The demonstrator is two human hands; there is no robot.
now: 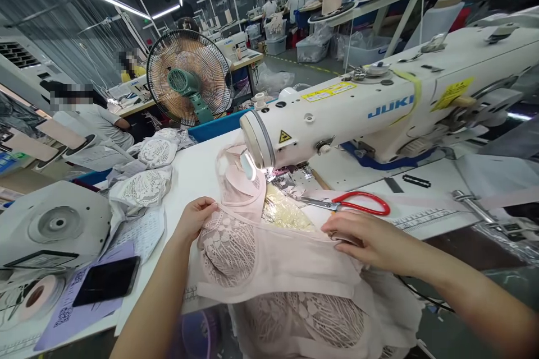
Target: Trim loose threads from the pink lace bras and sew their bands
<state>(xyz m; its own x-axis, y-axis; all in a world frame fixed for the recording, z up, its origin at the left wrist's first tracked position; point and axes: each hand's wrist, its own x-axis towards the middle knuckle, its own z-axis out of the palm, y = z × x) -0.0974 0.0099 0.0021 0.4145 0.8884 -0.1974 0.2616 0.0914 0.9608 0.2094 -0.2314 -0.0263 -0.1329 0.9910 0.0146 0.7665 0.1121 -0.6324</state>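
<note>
A pale pink lace bra (295, 258) is stretched between my hands at the front edge of the sewing table. My left hand (197, 217) pinches its upper edge beside the lace cup. With thumb and fingers closed, my right hand (353, 238) grips the same edge at the band's other end. Another pink cup (238, 179) lies behind it, beneath the head of the white sewing machine (328, 118). Red-handled scissors (362, 202) rest just beyond my right hand. More lace bras (328, 320) hang below the table edge.
Left of my arm are a black phone (107, 280) on purple paper (63, 320), a tape roll (40, 297) and another machine head (54, 224). White lace cups (145, 185) are piled behind them. A fan (189, 78) stands beyond the table; a co-worker (90, 118) sits at left.
</note>
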